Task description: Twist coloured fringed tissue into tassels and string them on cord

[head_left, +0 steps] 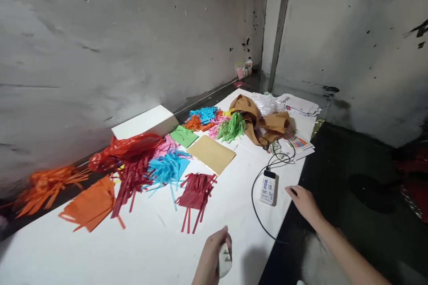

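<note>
My left hand (211, 249) is closed around a small whitish object (225, 262) with dark marks on its side; its kind is not clear. It hovers over the front of the white sheet (140, 249). To the right, my right hand (305, 202) has its fingers curled together near the table's edge. A small dark spot shows at its fingertips, and I cannot make out what it is. Just left of that hand lies a white power bank (268, 188) with a black cable (256, 207) plugged in. Dark red fringed paper (195, 191) lies beyond my left hand.
Orange paper (92, 205), blue fringe (167, 167), green fringe (232, 127) and a tan sheet (212, 153) spread along the wall side. A white box (145, 122) stands against the wall. Brown cloth-like strips (247, 109) and clear plastic (267, 103) lie farther back.
</note>
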### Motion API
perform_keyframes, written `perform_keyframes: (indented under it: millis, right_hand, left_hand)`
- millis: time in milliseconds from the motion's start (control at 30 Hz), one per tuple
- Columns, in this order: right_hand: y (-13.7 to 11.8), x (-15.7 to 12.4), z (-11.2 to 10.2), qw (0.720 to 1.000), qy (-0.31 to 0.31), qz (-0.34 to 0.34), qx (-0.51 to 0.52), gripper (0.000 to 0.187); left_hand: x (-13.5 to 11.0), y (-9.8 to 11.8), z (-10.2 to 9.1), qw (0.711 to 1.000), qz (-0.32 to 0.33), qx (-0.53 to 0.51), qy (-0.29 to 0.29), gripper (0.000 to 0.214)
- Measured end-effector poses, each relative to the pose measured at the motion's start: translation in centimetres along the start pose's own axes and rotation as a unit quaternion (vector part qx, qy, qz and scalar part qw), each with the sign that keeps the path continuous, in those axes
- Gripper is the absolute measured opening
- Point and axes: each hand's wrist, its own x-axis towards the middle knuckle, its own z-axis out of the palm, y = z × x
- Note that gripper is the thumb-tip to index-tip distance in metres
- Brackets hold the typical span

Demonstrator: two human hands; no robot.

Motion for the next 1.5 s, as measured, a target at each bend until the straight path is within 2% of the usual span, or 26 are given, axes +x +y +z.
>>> perform_keyframes:
  millis: [67, 100, 200, 333, 433, 500, 633, 733, 967, 1267, 1500]
  right_hand:
    - [1.2, 4.1, -0.7, 0.997, -0.036, -0.039, -0.050, 0.023]
    - [1.4, 6.3, -0.6, 0.993, -0.064, -0.067, -0.071, 0.021]
    - [0.9, 12.4, 0.7, 0.964, -0.158, -0.171, -0.126, 0.018]
    - [0.4, 18.2, 3.0, 0.898, -0.268, -0.280, -0.208, 0.020]
    - [0.5, 20.5, 3.5, 0.848, -0.320, -0.329, -0.265, 0.019]
    - [0.6, 21.4, 3.4, 0.818, -0.345, -0.361, -0.286, 0.017]
    - [0.5, 22.6, 2.6, 0.763, -0.380, -0.425, -0.306, 0.014]
    - [0.3, 23.2, 2.3, 0.735, -0.381, -0.469, -0.307, 0.012]
    - [0.0, 24.2, 2.5, 0.697, -0.355, -0.538, -0.313, 0.010]
    - [-0.3, 24.5, 3.3, 0.652, -0.330, -0.597, -0.331, 0.006]
    - [-0.6, 24.6, 4.7, 0.647, -0.322, -0.620, -0.307, 0.006]
  left_hand:
    - [3.5, 0.7, 2.1, 0.981, 0.034, 0.190, -0.024, 0.055]
    - [5.4, 1.2, 3.6, 0.966, 0.053, 0.250, -0.031, 0.049]
    - [11.2, 3.0, 9.2, 0.932, 0.086, 0.352, -0.017, 0.024]
    - [17.1, 4.4, 15.8, 0.869, 0.073, 0.489, 0.003, 0.047]
    - [19.2, 4.7, 18.2, 0.835, 0.057, 0.548, -0.006, 0.068]
    - [19.8, 4.7, 18.5, 0.818, 0.049, 0.573, -0.013, 0.075]
    - [19.9, 5.1, 17.8, 0.795, 0.027, 0.605, -0.021, 0.076]
    - [20.0, 5.7, 17.0, 0.788, 0.013, 0.615, -0.020, 0.075]
    - [20.3, 7.1, 15.7, 0.789, 0.005, 0.615, -0.013, 0.069]
    - [18.6, 7.6, 13.5, 0.780, -0.025, 0.624, -0.033, 0.073]
    - [18.0, 8.0, 12.2, 0.773, -0.028, 0.631, -0.048, 0.074]
